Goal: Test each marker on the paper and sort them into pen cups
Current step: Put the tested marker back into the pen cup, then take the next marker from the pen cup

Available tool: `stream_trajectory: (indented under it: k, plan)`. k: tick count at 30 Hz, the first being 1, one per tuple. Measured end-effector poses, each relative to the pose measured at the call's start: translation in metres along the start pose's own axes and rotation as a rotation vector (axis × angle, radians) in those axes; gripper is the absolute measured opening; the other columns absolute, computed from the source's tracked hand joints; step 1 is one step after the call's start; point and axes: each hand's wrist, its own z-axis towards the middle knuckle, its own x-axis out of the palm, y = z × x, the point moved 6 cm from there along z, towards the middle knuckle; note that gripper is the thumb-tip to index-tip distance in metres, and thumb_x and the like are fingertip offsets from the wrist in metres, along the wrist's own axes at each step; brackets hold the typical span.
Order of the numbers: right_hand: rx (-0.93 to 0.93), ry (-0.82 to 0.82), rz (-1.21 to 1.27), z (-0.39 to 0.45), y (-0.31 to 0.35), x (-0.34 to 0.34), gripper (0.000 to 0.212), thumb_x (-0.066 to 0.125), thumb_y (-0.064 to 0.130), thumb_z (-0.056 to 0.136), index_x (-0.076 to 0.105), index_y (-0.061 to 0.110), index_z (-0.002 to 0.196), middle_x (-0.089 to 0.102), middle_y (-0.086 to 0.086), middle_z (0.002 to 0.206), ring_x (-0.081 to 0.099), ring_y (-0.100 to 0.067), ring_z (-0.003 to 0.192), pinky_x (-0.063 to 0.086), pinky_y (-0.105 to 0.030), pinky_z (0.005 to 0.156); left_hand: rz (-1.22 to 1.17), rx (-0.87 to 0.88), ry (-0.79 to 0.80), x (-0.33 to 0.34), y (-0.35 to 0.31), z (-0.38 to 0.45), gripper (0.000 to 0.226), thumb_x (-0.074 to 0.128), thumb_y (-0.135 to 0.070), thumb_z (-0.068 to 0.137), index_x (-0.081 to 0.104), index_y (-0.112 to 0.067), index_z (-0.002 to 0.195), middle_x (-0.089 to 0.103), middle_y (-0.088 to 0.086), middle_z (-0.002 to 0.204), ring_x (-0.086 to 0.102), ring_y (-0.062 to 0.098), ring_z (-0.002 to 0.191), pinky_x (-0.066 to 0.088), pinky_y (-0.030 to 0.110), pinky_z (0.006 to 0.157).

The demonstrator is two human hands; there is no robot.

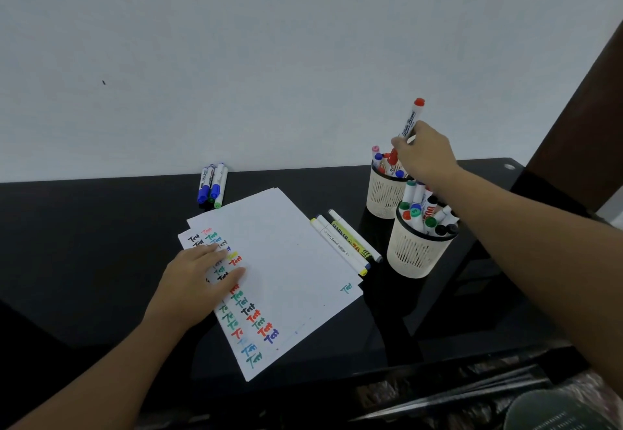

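Note:
White paper sheets [290, 261] lie on the black table, with coloured test words down their left side. My left hand [195, 278] rests flat on them, fingers straight. My right hand [426, 156] grips a red-capped whiteboard marker [412, 118], held upright just above the far cream pen cup [382, 195], which holds several markers. The near cream pen cup [416, 254] is also full of markers. Three slim markers [347, 242] lie right of the paper. Several blue and green markers [213, 187] lie by the wall.
The black glossy table [84, 261] ends at a pale wall at the back. A dark wooden post [580, 109] stands at the right. Clutter and a round grey object [559, 412] sit below the table's front edge.

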Motion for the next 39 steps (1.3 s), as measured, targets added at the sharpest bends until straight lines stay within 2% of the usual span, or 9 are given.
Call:
stream_trajectory:
  k: [5, 10, 13, 19, 23, 29, 32, 35, 39]
  plan:
    - [0.032, 0.103, -0.121, -0.001, -0.011, 0.012, 0.027, 0.057, 0.039, 0.103, 0.058, 0.014, 0.114, 0.068, -0.008, 0.109, 0.066, -0.026, 0.096, 0.060, -0.049, 0.088, -0.001, 0.002, -0.001, -0.002, -0.003, 0.000, 0.068, 0.060, -0.069, 0.085, 0.064, -0.024, 0.137, 0.054, -0.006, 0.148, 0.043, 0.014, 0.138, 0.034, 0.040, 0.115]
    - [0.038, 0.100, -0.075, 0.000, -0.011, 0.012, 0.033, 0.058, 0.041, 0.103, 0.056, 0.016, 0.124, 0.062, -0.002, 0.108, 0.064, -0.025, 0.099, 0.059, -0.047, 0.089, 0.001, 0.002, 0.001, -0.002, -0.001, -0.001, 0.067, 0.060, -0.069, 0.085, 0.064, -0.025, 0.137, 0.054, -0.007, 0.148, 0.042, 0.013, 0.138, 0.034, 0.039, 0.115]
    - [0.027, 0.077, -0.042, -0.001, -0.012, 0.010, 0.027, 0.060, 0.038, 0.102, 0.052, 0.018, 0.119, 0.061, -0.002, 0.109, 0.062, -0.025, 0.097, 0.059, -0.045, 0.084, -0.011, -0.005, 0.012, -0.001, -0.001, 0.000, 0.072, 0.058, -0.072, 0.084, 0.064, -0.024, 0.137, 0.053, -0.007, 0.148, 0.042, 0.014, 0.138, 0.034, 0.039, 0.115]
    - [0.052, 0.181, -0.166, 0.004, -0.015, 0.016, 0.028, 0.066, 0.035, 0.098, 0.066, 0.011, 0.114, 0.072, -0.009, 0.111, 0.064, -0.025, 0.095, 0.046, -0.028, 0.061, -0.031, -0.024, -0.040, -0.008, -0.005, -0.001, 0.095, 0.063, -0.078, 0.076, 0.047, -0.020, 0.149, 0.047, 0.000, 0.153, 0.039, 0.022, 0.141, 0.032, 0.048, 0.118]
    - [0.004, 0.108, -0.166, 0.003, -0.011, 0.013, 0.031, 0.061, 0.043, 0.101, 0.059, 0.014, 0.112, 0.065, -0.006, 0.102, 0.063, -0.026, 0.093, 0.046, -0.033, 0.071, -0.085, -0.123, 0.002, -0.007, 0.002, 0.001, 0.115, 0.063, -0.089, 0.066, 0.033, -0.024, 0.156, 0.041, -0.002, 0.155, 0.033, 0.022, 0.142, 0.032, 0.050, 0.118]
    - [0.024, 0.200, -0.314, 0.004, -0.008, 0.017, 0.044, 0.065, 0.046, 0.097, 0.059, 0.014, 0.127, 0.068, -0.009, 0.117, 0.062, -0.025, 0.098, 0.052, -0.038, 0.075, -0.088, -0.149, 0.024, -0.007, 0.002, -0.003, 0.113, 0.064, -0.087, 0.065, 0.041, -0.021, 0.153, 0.044, 0.000, 0.154, 0.034, 0.021, 0.141, 0.035, 0.048, 0.116]
    - [-0.095, 0.085, -0.439, -0.002, 0.010, 0.009, 0.053, 0.062, 0.053, 0.097, 0.051, 0.019, 0.135, 0.062, -0.010, 0.123, 0.062, -0.031, 0.108, 0.052, -0.047, 0.090, -0.089, -0.140, 0.028, -0.006, 0.003, -0.001, 0.111, 0.063, -0.089, 0.065, 0.045, -0.021, 0.151, 0.046, 0.000, 0.153, 0.036, 0.021, 0.141, 0.036, 0.048, 0.116]
    - [-0.308, -0.006, -0.486, -0.014, 0.045, 0.008, 0.040, 0.060, 0.050, 0.098, 0.055, 0.021, 0.125, 0.062, -0.008, 0.118, 0.063, -0.031, 0.105, 0.047, -0.047, 0.093, -0.089, -0.133, 0.026, -0.006, 0.004, 0.000, 0.110, 0.061, -0.091, 0.064, 0.049, -0.021, 0.148, 0.048, -0.001, 0.151, 0.037, 0.021, 0.139, 0.037, 0.048, 0.115]
    - [-0.501, 0.172, -0.481, -0.048, 0.085, 0.034, 0.016, 0.058, 0.043, 0.099, 0.061, 0.028, 0.105, 0.063, 0.001, 0.101, 0.060, -0.025, 0.099, 0.043, -0.037, 0.083, -0.085, -0.131, 0.031, -0.006, 0.003, -0.001, 0.109, 0.061, -0.091, 0.064, 0.049, -0.021, 0.147, 0.049, -0.001, 0.150, 0.038, 0.021, 0.138, 0.037, 0.049, 0.114]
